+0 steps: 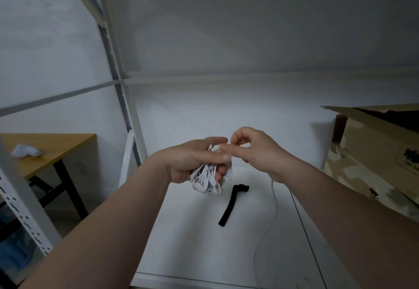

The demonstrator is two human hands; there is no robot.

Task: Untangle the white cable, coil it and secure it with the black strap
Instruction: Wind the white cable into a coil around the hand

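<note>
My left hand [192, 159] is closed around a bundle of white cable [207, 181], whose loops hang out below the fist above the white shelf surface [204, 243]. My right hand [254, 150] pinches a strand of the same cable at the top of the bundle, fingertips touching the left thumb. A loose tail of the cable [271, 223] drops from under the right wrist and trails across the shelf toward its front edge. The black strap [231, 203] lies flat on the shelf just below the hands, its far end folded over.
A cardboard box [374, 148] stands at the right on the shelf. White metal shelf uprights [118, 73] rise at the left. Beyond them is a wooden table [47, 150] with a white object [26, 151] on it.
</note>
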